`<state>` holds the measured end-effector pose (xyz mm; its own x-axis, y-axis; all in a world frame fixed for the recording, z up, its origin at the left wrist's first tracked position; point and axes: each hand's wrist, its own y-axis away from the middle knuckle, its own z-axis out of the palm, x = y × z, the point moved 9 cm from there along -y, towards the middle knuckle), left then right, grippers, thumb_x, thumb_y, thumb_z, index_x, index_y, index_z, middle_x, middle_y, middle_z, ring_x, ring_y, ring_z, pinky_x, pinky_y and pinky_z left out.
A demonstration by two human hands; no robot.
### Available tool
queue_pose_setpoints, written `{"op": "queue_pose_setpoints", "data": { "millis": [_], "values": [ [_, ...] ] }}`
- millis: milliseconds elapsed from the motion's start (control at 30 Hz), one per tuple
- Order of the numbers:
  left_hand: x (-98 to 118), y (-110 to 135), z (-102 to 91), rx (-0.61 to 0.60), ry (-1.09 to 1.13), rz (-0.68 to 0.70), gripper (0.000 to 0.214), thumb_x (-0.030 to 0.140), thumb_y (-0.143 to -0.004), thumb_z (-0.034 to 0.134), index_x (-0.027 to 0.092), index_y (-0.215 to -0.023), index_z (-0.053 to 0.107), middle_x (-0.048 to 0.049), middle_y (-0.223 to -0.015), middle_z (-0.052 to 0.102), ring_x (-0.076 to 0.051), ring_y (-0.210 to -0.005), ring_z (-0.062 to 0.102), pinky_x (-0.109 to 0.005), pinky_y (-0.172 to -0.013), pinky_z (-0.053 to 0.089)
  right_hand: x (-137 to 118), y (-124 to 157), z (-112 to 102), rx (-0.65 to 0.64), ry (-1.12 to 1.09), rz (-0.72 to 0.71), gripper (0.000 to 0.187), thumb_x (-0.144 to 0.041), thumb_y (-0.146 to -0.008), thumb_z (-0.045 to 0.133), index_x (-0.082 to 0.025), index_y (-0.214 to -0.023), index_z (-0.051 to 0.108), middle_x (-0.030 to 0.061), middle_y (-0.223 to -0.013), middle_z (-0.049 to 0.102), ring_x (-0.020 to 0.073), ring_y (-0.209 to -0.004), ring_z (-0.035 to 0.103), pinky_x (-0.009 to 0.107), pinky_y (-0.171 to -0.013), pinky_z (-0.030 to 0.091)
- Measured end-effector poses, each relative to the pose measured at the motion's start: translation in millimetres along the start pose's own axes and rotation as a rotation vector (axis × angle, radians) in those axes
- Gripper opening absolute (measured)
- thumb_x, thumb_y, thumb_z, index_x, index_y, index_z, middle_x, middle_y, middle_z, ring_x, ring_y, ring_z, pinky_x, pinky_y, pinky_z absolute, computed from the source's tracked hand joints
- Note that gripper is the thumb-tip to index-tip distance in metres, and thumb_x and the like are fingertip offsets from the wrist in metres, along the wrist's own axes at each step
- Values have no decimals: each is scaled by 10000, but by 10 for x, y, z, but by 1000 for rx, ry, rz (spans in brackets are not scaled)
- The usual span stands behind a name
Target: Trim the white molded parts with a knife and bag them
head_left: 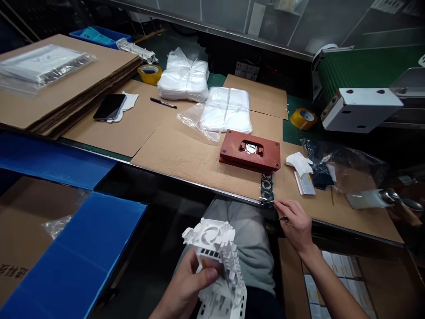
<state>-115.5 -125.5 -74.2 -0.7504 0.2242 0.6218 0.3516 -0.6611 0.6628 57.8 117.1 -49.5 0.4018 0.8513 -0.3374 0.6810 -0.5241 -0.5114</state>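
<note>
My left hand (pixel 192 281) grips a white moulded plastic part (pixel 222 266) with a round opening on top and stepped ribs along its side, held above my lap. At the table's front edge, my right hand (pixel 295 223) is closed in a pinch on a slim dark tool that looks like tweezers (pixel 283 218). Its tip meets the near end of a dark strip with ring-shaped cut-outs (pixel 267 186). Just beyond the strip sits a red block fixture (pixel 229 148), with a small white-and-black piece (pixel 251 149) in its recess.
White wrapped bundles (pixel 227 108) lie behind the fixture. Stacked cardboard (pixel 116 73), a phone (pixel 109 107) and a pen (pixel 163 103) are to the left. Rightward are a tape roll (pixel 303 118), a white glove (pixel 299 163), clear plastic and a bottle (pixel 365 199). A box of packed pieces (pixel 338 279) stands below.
</note>
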Motion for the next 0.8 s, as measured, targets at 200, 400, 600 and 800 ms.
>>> {"op": "queue_pose_setpoints", "data": {
  "millis": [200,400,600,800],
  "values": [
    [122,-130,52,5,32,54,497,365,-514,970,193,-907,721,-2,-742,695,-189,-749,632,-282,-737,488,-43,-44,-170,115,13,-52,360,-26,-910,654,-266,-1170,720,63,-981,757,212,-888,703,359,-801,568],
    [279,-158,-11,66,-80,201,380,313,-641,900,167,-920,686,-62,-914,740,-279,-936,688,-343,-838,529,-279,-141,-812,464,-51,303,254,-106,-832,771,-279,-1017,789,80,-1115,730,259,-928,694,391,-763,549],
    [584,-84,23,98,-496,566,342,283,-805,768,204,-1107,629,-44,-1023,691,-229,-920,668,-307,-818,510,-562,261,-242,284,-851,1122,259,-352,-675,910,-208,-853,789,65,-756,742,203,-620,673,278,-484,508],
    [555,-47,-21,159,-590,611,201,199,-814,704,200,-1004,639,-68,-1128,648,-235,-970,654,-316,-843,492,-1236,286,341,-44,-1274,1241,432,-296,-699,912,-232,-1094,749,10,-724,693,121,-603,599,206,-528,491]
  ]
}}
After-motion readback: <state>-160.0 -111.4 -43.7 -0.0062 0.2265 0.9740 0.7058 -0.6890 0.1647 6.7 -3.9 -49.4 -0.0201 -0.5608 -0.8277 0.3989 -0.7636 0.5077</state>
